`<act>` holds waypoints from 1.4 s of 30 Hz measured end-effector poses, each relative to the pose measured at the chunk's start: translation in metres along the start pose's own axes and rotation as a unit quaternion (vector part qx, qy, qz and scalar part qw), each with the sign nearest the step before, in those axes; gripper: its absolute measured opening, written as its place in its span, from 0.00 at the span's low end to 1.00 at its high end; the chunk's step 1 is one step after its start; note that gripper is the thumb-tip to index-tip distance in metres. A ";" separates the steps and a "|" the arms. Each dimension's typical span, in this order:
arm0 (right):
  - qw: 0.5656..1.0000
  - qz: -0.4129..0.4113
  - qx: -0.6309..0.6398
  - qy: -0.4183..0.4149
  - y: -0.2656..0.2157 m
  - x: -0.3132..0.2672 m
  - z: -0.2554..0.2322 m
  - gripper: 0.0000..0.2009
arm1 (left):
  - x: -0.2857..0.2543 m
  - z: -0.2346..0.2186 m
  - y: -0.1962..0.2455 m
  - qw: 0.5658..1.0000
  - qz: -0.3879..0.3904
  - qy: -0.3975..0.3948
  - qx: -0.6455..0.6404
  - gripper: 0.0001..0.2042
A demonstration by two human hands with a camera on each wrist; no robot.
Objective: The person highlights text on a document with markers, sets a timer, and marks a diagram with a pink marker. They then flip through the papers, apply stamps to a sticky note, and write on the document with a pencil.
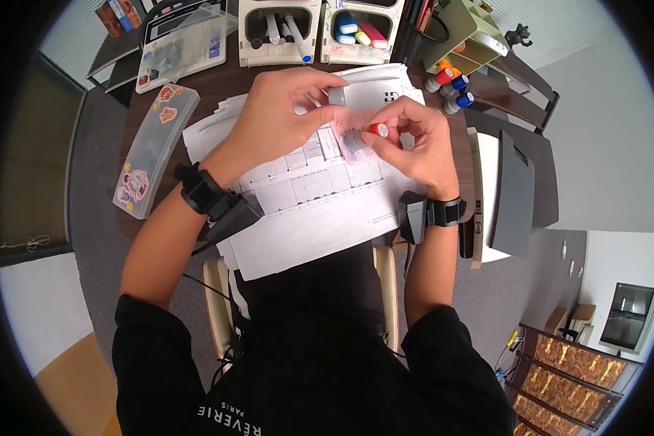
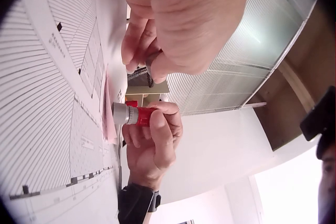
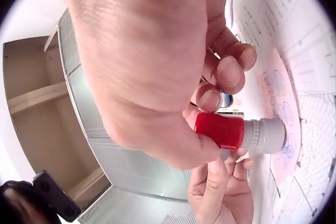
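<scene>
My right hand (image 1: 423, 151) pinches a small stamp (image 3: 223, 131) with a red body and a grey end between thumb and fingers. The stamp's grey end faces down, right at a pink slip (image 3: 286, 167) that bears several red and blue round stamp marks. Farther left, my left hand (image 1: 277, 116) holds a small grey cap (image 1: 337, 96) between thumb and fingertips, above the papers. Under both hands lies a stack of white printed sheets (image 1: 298, 240) with line drawings, and the pink slip rests on it.
Several red and blue stamps (image 1: 458, 102) stand at the back right. Pen holders (image 1: 280, 54) line the back. A clear case (image 1: 156, 149) with stickers lies left, near a plastic box (image 1: 185, 51). A white and dark device (image 1: 498, 196) sits to the right.
</scene>
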State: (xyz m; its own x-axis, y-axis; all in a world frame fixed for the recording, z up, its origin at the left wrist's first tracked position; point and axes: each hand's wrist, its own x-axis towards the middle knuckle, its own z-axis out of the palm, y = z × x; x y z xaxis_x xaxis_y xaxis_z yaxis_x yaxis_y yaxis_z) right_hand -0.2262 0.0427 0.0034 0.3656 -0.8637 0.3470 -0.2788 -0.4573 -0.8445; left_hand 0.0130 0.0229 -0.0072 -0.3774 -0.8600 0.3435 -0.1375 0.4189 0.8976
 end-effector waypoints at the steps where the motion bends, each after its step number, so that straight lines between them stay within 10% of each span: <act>1: 1.000 -0.001 0.000 0.000 0.000 0.000 0.000 0.08 | 0.000 0.000 -0.001 1.000 0.000 0.001 0.000 0.17; 16: 0.993 0.061 0.003 -0.104 -0.004 0.007 0.002 0.08 | 0.000 0.000 -0.001 0.999 0.033 0.016 -0.006 0.17; 21: 0.993 -0.031 0.060 0.097 -0.001 0.002 0.001 0.07 | 0.000 0.000 0.003 1.000 -0.009 -0.004 -0.002 0.16; 28: 0.980 -0.037 0.090 0.173 -0.005 0.004 -0.003 0.08 | -0.002 0.001 0.000 1.000 0.015 -0.006 -0.023 0.16; 42: 0.999 0.009 -0.039 0.001 0.003 0.001 -0.001 0.10 | 0.000 0.000 0.001 1.000 0.013 0.000 -0.019 0.17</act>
State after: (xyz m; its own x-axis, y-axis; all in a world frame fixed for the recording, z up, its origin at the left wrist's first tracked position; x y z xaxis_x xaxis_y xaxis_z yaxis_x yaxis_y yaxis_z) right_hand -0.2277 0.0405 0.0010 0.3591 -0.8719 0.3328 -0.3539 -0.4572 -0.8159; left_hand 0.0125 0.0238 -0.0062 -0.3795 -0.8494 0.3667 -0.0937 0.4296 0.8981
